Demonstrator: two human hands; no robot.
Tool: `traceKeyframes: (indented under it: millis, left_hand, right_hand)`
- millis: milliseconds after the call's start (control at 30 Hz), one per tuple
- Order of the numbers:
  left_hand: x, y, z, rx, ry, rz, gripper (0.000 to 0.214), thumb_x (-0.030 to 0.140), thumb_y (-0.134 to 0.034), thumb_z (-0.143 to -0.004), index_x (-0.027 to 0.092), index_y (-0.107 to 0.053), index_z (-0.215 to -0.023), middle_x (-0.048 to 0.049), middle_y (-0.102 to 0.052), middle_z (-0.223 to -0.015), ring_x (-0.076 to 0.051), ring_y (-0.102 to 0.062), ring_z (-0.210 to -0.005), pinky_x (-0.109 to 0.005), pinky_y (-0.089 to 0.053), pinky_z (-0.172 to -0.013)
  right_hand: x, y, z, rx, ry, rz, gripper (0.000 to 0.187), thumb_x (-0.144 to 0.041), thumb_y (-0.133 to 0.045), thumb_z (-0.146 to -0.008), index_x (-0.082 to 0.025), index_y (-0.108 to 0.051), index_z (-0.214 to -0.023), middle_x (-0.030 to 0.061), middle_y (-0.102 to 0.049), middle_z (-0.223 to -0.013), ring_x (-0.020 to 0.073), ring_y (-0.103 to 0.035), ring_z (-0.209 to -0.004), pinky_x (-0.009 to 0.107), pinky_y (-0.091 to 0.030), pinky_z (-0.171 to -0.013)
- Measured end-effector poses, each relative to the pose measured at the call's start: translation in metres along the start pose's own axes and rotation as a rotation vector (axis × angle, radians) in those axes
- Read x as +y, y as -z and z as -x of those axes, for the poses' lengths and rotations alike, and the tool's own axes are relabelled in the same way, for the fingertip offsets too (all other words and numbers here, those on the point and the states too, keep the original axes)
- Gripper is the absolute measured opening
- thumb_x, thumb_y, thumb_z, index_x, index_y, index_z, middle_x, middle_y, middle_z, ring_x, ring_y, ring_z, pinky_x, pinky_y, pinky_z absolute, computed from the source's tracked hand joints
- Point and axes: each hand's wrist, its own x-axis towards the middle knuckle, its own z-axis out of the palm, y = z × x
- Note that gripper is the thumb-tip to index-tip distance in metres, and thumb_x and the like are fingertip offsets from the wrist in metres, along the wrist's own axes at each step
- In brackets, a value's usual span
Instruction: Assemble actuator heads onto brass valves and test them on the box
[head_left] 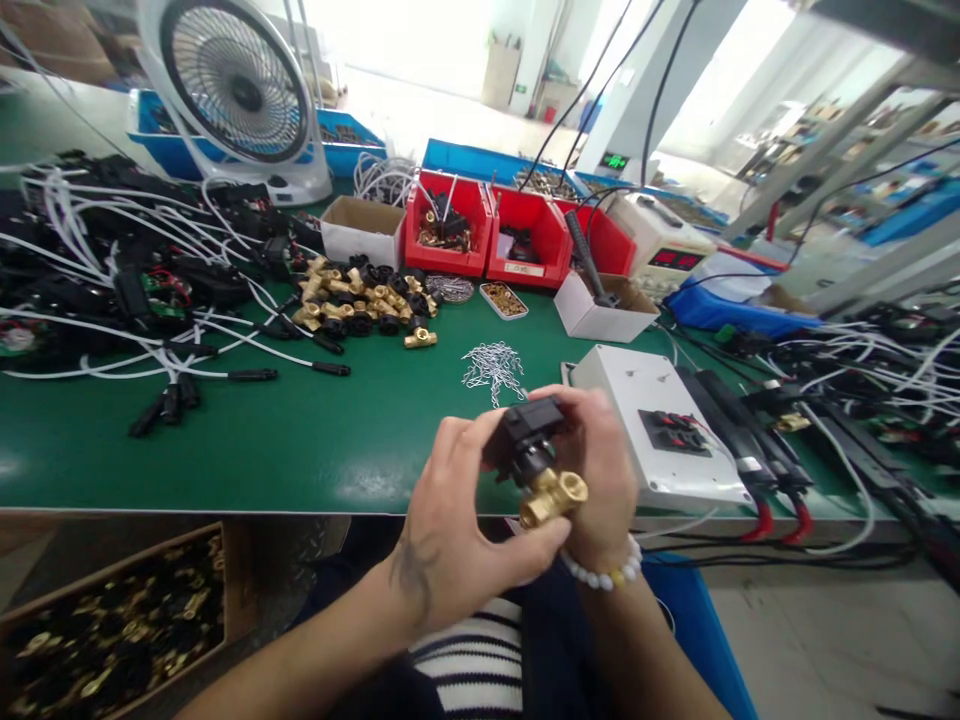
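Note:
Between my two hands, above the front edge of the green bench, is a valve with a black actuator housing (525, 428) joined to a brass valve body (555, 498). My left hand (454, 510) wraps the housing from the left, its thumb against the brass. On the far right side of the housing, my right hand (604, 470) closes around it, slightly blurred; some of its fingers are hidden. Just beyond my hands lies a pile of wire clips (493, 368). Farther back sits a heap of brass valve bodies (367, 300) with black parts.
Cabled black units (135, 270) cover the bench's left. Red bins (450, 235), a small tray of brass bits (504, 300) and a white box (604, 310) stand behind. A grey control box (652, 430) is at right. A carton of valves (225, 580) sits below left.

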Motion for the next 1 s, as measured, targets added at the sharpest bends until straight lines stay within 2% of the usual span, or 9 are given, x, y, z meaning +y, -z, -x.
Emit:
traceKeyframes:
  millis: [67,167,300,367,500,633,767,933,1000]
  left_hand:
    - [-0.019,0.004,0.000,0.003,0.130,0.009,0.059,0.035,-0.069,-0.078,0.020,-0.047,-0.130,-0.0052,-0.052,-0.108,-0.021,-0.058,-0.100,-0.035,-0.057,-0.084]
    - [-0.049,0.008,0.001,0.092,0.237,0.020,0.056,0.040,-0.066,-0.081,0.018,-0.049,-0.130,-0.0054,-0.051,-0.106,-0.021,-0.057,-0.101,-0.036,-0.056,-0.085]
    - [-0.073,0.010,0.003,0.192,0.294,0.109,0.060,0.044,-0.066,-0.081,0.016,-0.049,-0.130,-0.0055,-0.049,-0.106,-0.020,-0.058,-0.100,-0.033,-0.056,-0.084]
    - [-0.075,0.010,0.004,0.195,0.296,0.129,0.061,0.044,-0.066,-0.081,0.015,-0.048,-0.131,-0.0057,-0.049,-0.107,-0.020,-0.058,-0.101,-0.032,-0.057,-0.084]
    - [-0.075,0.010,0.005,0.178,0.276,0.108,0.062,0.043,-0.067,-0.080,0.015,-0.047,-0.132,-0.0066,-0.049,-0.109,-0.020,-0.057,-0.103,-0.033,-0.056,-0.087]
    - [-0.075,0.010,0.005,0.175,0.274,0.103,0.062,0.042,-0.067,-0.080,0.015,-0.048,-0.132,-0.0070,-0.049,-0.109,-0.021,-0.057,-0.103,-0.034,-0.055,-0.089]
    - [-0.074,0.010,0.004,0.168,0.272,0.102,0.063,0.042,-0.067,-0.080,0.014,-0.047,-0.133,-0.0071,-0.049,-0.109,-0.021,-0.057,-0.104,-0.034,-0.055,-0.089]
    - [-0.072,0.011,0.004,0.159,0.266,0.096,0.061,0.041,-0.066,-0.081,0.015,-0.048,-0.132,-0.0069,-0.049,-0.110,-0.020,-0.058,-0.104,-0.033,-0.055,-0.090]
    - [-0.072,0.010,0.005,0.157,0.255,0.082,0.061,0.041,-0.066,-0.081,0.015,-0.047,-0.134,-0.0068,-0.049,-0.110,-0.020,-0.058,-0.104,-0.034,-0.054,-0.090]
  right_hand:
    - [0.011,0.003,-0.015,0.031,0.005,0.159,0.033,-0.050,-0.051,-0.091,-0.020,-0.061,-0.103,0.0048,-0.062,-0.091,0.0210,-0.060,-0.084,0.035,-0.050,-0.076]
    - [0.027,0.014,-0.044,0.083,0.013,0.487,0.031,-0.041,-0.057,-0.087,-0.017,-0.056,-0.107,0.0086,-0.062,-0.099,0.0217,-0.061,-0.090,0.036,-0.051,-0.079]
    - [0.047,0.014,-0.072,-0.117,-0.066,0.798,0.012,-0.029,-0.063,-0.085,-0.017,-0.061,-0.084,0.0077,-0.063,-0.090,0.0214,-0.061,-0.084,0.035,-0.049,-0.079]
    - [0.055,0.003,-0.077,-0.219,-0.103,0.860,0.016,-0.029,-0.070,-0.081,-0.018,-0.061,-0.074,0.0066,-0.063,-0.083,0.0227,-0.061,-0.082,0.035,-0.047,-0.078]
    - [0.062,-0.020,-0.078,-0.345,-0.158,0.966,0.018,-0.024,-0.074,-0.080,-0.017,-0.062,-0.069,0.0106,-0.064,-0.084,0.0268,-0.062,-0.088,0.036,-0.045,-0.079]
    - [0.060,-0.028,-0.080,-0.412,-0.181,0.966,0.023,-0.014,-0.068,-0.082,-0.018,-0.058,-0.062,0.0112,-0.066,-0.081,0.0268,-0.064,-0.086,0.034,-0.045,-0.077]
    - [0.061,-0.025,-0.082,-0.365,-0.177,0.873,0.018,-0.010,-0.062,-0.082,-0.018,-0.055,-0.068,0.0090,-0.067,-0.082,0.0237,-0.063,-0.085,0.033,-0.045,-0.078]
    - [0.051,-0.016,-0.076,-0.323,-0.183,0.585,0.006,-0.021,-0.053,-0.090,-0.017,-0.057,-0.089,0.0040,-0.066,-0.074,0.0184,-0.063,-0.071,0.031,-0.048,-0.068]
    - [0.040,-0.011,-0.069,-0.360,-0.184,0.456,0.014,-0.025,-0.052,-0.090,-0.016,-0.057,-0.100,0.0037,-0.068,-0.078,0.0157,-0.063,-0.067,0.029,-0.050,-0.065]
